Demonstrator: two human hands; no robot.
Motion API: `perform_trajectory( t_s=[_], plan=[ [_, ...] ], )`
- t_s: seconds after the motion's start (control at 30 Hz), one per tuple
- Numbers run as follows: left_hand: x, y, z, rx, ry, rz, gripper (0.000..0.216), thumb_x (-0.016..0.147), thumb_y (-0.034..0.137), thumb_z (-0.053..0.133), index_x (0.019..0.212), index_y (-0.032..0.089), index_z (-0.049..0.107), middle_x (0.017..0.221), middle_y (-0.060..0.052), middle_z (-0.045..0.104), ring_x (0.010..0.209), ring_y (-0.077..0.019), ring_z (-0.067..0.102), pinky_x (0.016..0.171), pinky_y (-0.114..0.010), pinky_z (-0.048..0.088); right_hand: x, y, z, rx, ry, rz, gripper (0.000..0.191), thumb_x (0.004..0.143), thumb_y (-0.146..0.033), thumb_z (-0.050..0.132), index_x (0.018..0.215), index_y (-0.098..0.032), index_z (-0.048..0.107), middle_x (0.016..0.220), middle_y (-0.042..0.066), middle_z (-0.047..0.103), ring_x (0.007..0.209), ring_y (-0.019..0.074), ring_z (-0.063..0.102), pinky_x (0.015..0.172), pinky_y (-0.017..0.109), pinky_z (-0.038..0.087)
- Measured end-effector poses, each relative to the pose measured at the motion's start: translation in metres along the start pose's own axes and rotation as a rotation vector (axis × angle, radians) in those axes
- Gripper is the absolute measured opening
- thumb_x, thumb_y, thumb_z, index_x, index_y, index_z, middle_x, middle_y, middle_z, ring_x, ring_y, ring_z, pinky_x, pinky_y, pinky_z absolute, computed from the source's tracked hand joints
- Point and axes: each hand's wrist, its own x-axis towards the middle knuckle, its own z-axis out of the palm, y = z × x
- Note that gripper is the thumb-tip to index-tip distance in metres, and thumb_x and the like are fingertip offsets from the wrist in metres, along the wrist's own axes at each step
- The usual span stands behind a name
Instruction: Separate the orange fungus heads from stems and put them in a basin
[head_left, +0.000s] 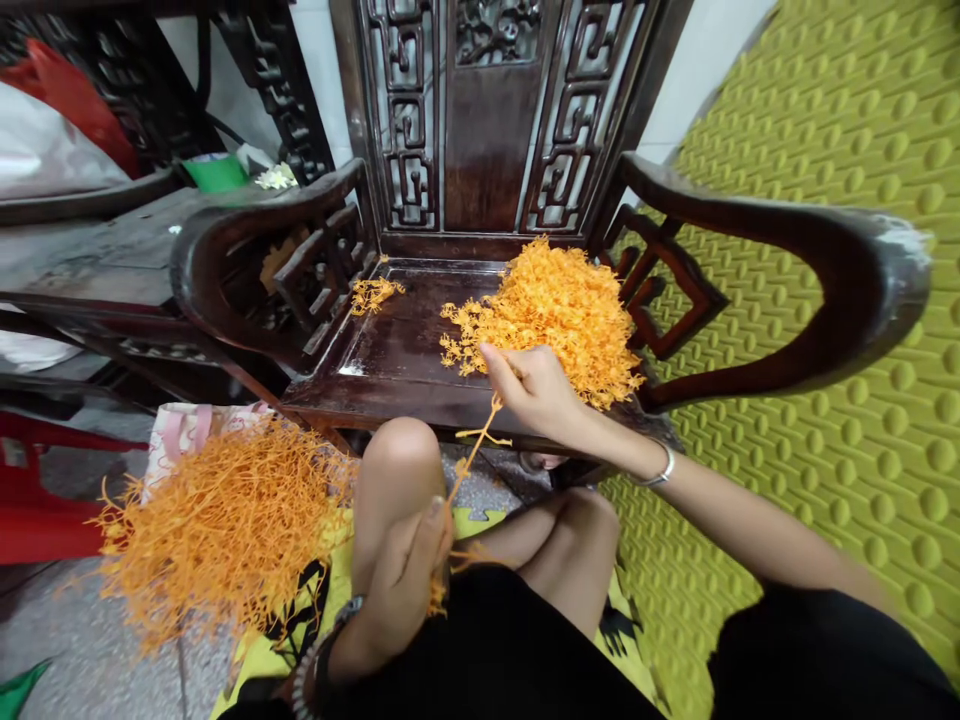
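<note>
My left hand [409, 580] rests on my lap, fingers closed on the lower end of an orange plastic strip [471, 455] and a small orange bunch. My right hand [534, 385] is raised over the front edge of a dark carved wooden chair [397, 345], fingers pinched on the upper end of the same strip. Behind my right hand, a heap of small orange pieces [559, 300] lies on the chair seat. A few more orange pieces [373, 293] lie at the seat's back left. A big loose pile of long orange strips [221, 525] sits at my left.
The chair's curved armrests [787, 225] flank the seat. A yellow-green studded foam mat [847, 420] covers the floor to the right. A dark low table [97, 255] with a green object stands at the left, red plastic stools [37, 500] below it.
</note>
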Motion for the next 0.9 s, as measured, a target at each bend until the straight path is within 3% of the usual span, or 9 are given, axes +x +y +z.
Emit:
perform_trajectory(
  t_s=[0.17, 0.3, 0.33, 0.4, 0.47, 0.53, 0.63, 0.77, 0.9],
  plan=[
    [-0.005, 0.008, -0.016, -0.063, -0.069, -0.065, 0.055, 0.079, 0.06, 0.066, 0.051, 0.018, 0.045, 0.049, 0.004, 0.035, 0.046, -0.008, 0.031, 0.046, -0.022, 0.034, 0.037, 0.025, -0.009, -0.14, 0.199, -0.155, 0.063, 0.097, -0.061, 0.026, 0.046, -0.022, 0.028, 0.044, -0.002, 0.029, 0.042, 0.0086, 0.026, 0.052, 0.031, 0.019],
    [-0.012, 0.015, -0.04, -0.179, 0.025, -0.074, 0.054, 0.082, 0.054, 0.067, 0.05, 0.02, 0.039, 0.045, 0.005, 0.031, 0.042, -0.0078, 0.029, 0.04, -0.022, 0.032, 0.085, 0.06, -0.071, -0.348, 0.798, 0.096, 0.064, 0.093, -0.07, 0.004, 0.049, -0.026, 0.021, 0.046, -0.003, 0.021, 0.045, 0.0092, 0.02, 0.051, 0.032, 0.017],
    [-0.009, 0.019, -0.041, -0.207, 0.044, -0.071, 0.055, 0.084, 0.053, 0.065, 0.05, 0.02, 0.037, 0.045, 0.006, 0.028, 0.04, -0.007, 0.026, 0.039, -0.02, 0.03, 0.095, 0.064, -0.085, -0.461, 0.788, 0.072, 0.064, 0.094, -0.068, 0.007, 0.051, -0.024, 0.026, 0.048, -0.001, 0.027, 0.047, 0.0096, 0.026, 0.053, 0.032, 0.02],
    [0.006, 0.03, -0.038, -0.306, 0.043, -0.055, 0.053, 0.089, 0.049, 0.06, 0.053, 0.019, 0.035, 0.044, 0.007, 0.027, 0.039, -0.0057, 0.024, 0.039, -0.018, 0.03, 0.11, 0.069, -0.095, -0.717, 0.574, 0.008, 0.06, 0.099, -0.059, 0.021, 0.059, -0.019, 0.043, 0.058, 0.004, 0.045, 0.06, 0.0133, 0.042, 0.061, 0.031, 0.029],
    [0.027, 0.043, -0.028, -0.427, -0.104, -0.013, 0.047, 0.093, 0.043, 0.054, 0.056, 0.019, 0.036, 0.044, 0.007, 0.028, 0.037, -0.0051, 0.027, 0.039, -0.016, 0.031, 0.117, 0.073, -0.086, -0.937, 0.297, -0.021, 0.046, 0.099, -0.045, 0.034, 0.077, -0.013, 0.058, 0.08, 0.013, 0.06, 0.084, 0.0214, 0.053, 0.074, 0.035, 0.036],
    [0.049, 0.051, -0.018, -0.51, -0.295, 0.012, 0.036, 0.092, 0.036, 0.053, 0.062, 0.019, 0.042, 0.048, 0.007, 0.035, 0.037, -0.0042, 0.031, 0.039, -0.015, 0.033, 0.118, 0.081, -0.067, -1.074, 0.069, 0.045, 0.034, 0.095, -0.033, 0.042, 0.089, -0.008, 0.064, 0.097, 0.02, 0.062, 0.104, 0.0301, 0.052, 0.085, 0.044, 0.038],
    [0.072, 0.055, -0.009, -0.532, -0.487, 0.023, 0.019, 0.089, 0.03, 0.055, 0.075, 0.019, 0.05, 0.059, 0.005, 0.048, 0.037, -0.0026, 0.035, 0.036, -0.014, 0.031, 0.111, 0.097, -0.049, -1.125, -0.139, 0.224, 0.026, 0.089, -0.026, 0.052, 0.084, -0.006, 0.068, 0.093, 0.02, 0.064, 0.106, 0.0346, 0.052, 0.091, 0.057, 0.035],
    [0.085, 0.056, -0.009, -0.44, -0.569, 0.053, 0.015, 0.09, 0.03, 0.057, 0.085, 0.017, 0.06, 0.067, 0.0, 0.059, 0.035, 0.0, 0.035, 0.034, -0.013, 0.024, 0.088, 0.104, -0.053, -1.088, -0.089, 0.217, 0.028, 0.089, -0.029, 0.052, 0.097, -0.009, 0.07, 0.103, 0.019, 0.064, 0.107, 0.0348, 0.053, 0.097, 0.062, 0.03],
    [0.091, 0.06, -0.036, -0.211, -0.406, 0.207, 0.03, 0.09, 0.043, 0.056, 0.102, 0.018, 0.069, 0.081, -0.004, 0.07, 0.036, 0.0003, 0.033, 0.034, -0.015, 0.022, 0.062, 0.084, -0.055, -0.979, 0.083, -0.015, 0.034, 0.092, -0.037, 0.046, 0.104, -0.014, 0.068, 0.117, 0.018, 0.061, 0.114, 0.0346, 0.048, 0.1, 0.058, 0.031]
  ],
)
